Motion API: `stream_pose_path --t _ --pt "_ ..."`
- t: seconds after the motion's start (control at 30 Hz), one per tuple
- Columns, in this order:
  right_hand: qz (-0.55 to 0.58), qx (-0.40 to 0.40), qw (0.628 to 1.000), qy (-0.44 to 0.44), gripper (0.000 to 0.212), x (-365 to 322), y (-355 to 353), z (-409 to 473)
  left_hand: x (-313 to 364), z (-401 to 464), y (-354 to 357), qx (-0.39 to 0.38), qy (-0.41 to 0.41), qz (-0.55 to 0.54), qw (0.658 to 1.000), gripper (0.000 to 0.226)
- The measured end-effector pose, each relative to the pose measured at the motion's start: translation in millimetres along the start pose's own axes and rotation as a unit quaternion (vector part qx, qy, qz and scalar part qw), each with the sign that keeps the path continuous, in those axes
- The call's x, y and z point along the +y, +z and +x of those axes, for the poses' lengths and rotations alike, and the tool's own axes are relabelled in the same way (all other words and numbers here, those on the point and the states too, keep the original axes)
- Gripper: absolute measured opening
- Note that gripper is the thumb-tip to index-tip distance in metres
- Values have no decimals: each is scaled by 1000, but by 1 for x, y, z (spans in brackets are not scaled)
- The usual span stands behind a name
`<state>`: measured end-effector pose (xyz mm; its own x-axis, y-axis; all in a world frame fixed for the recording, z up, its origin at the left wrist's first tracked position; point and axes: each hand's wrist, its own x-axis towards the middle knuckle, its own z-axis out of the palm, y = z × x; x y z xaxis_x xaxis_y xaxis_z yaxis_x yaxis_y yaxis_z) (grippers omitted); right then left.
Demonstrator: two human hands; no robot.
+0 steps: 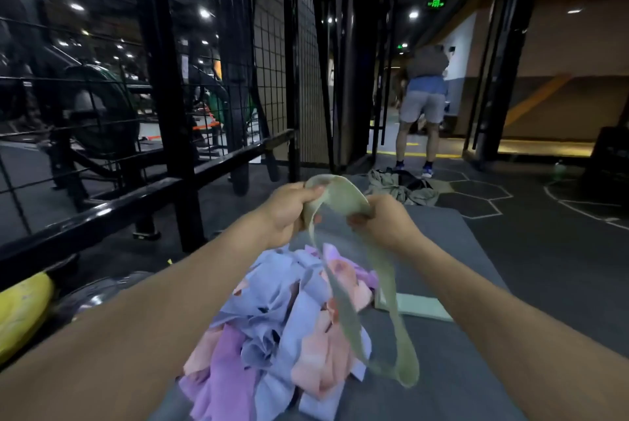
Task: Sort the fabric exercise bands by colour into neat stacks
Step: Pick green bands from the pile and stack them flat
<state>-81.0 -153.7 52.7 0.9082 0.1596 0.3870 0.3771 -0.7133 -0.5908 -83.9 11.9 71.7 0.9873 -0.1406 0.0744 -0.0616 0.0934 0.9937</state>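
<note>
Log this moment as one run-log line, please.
step: sorting green | left hand: grips green band | right hand: pinches same band | mixed pile: unsorted on mat | folded green stack: started

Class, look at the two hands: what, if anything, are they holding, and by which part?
Both hold one green band. The left hand and the right hand each grip its top end, and the rest of the loop hangs down over the mixed pile.

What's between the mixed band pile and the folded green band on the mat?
Head view: the hanging loop of the green band held by both hands crosses between pile and folded green band.
</note>
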Motion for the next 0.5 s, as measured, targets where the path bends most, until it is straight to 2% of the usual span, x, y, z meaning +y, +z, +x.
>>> stream_pose_path --t 0.13,0.23,0.3,0.4,0.5 --pt "-24 -40 999 14 27 15 -8 -39 -28 -30 8 -25 -79 34 996 26" --pt "-40 -54 997 38 11 33 -9 -63 -50 -51 13 -92 -66 167 979 22" --pt "-53 -55 996 49 11 44 -10 -76 -63 -59 14 -78 -49 230 969 27" --pt "-63 -43 995 70 19 59 -10 -91 -78 -61 14 -37 -52 192 979 18" --pt "-100 -31 989 100 21 80 -10 -100 -88 -59 13 -40 -69 164 983 7"
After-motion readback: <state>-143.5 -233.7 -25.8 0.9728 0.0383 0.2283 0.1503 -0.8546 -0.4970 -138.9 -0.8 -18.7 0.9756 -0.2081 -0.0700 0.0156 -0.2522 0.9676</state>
